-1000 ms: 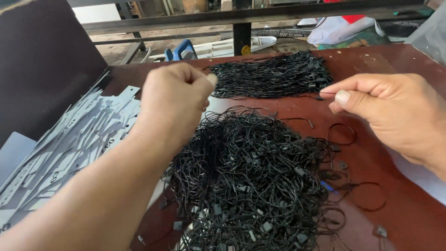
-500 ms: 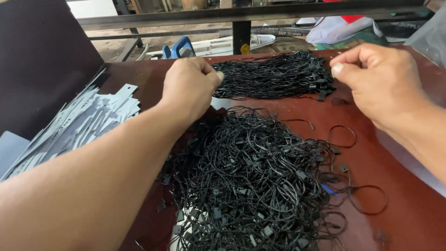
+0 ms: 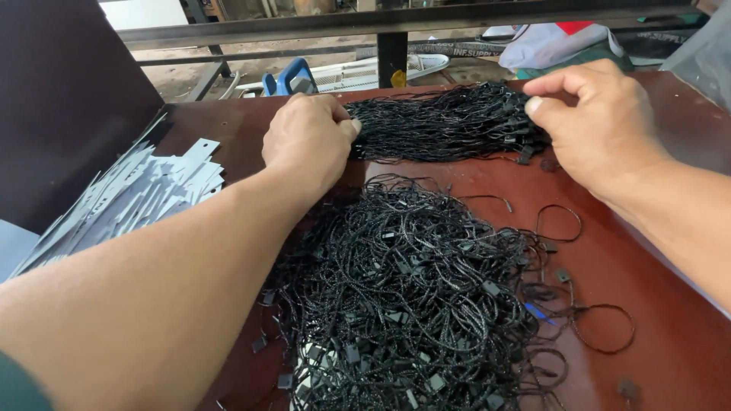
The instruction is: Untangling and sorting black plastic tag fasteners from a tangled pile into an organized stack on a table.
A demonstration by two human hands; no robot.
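Observation:
My left hand (image 3: 308, 141) rests at the left end of a straightened bundle of black string loops (image 3: 449, 122) lying across the far part of the reddish-brown table (image 3: 670, 335), fingers pinched on the strands. My right hand (image 3: 598, 122) pinches the bundle's right end, where small black plastic locks hang. Nearer to me lies a large tangled heap of black string loops with square locks (image 3: 411, 297). A few loose loops (image 3: 560, 224) lie to the heap's right.
A fanned stack of grey card tags (image 3: 129, 198) lies at the table's left. A dark panel (image 3: 61, 106) stands behind it. Beyond the table run a dark metal rail (image 3: 396, 19), a blue tool (image 3: 289, 76) and bags (image 3: 556, 42).
Both hands moved away from me, from above the tangled heap to the two ends of the straightened bundle, carrying a strand onto it. The right hand rose up and back.

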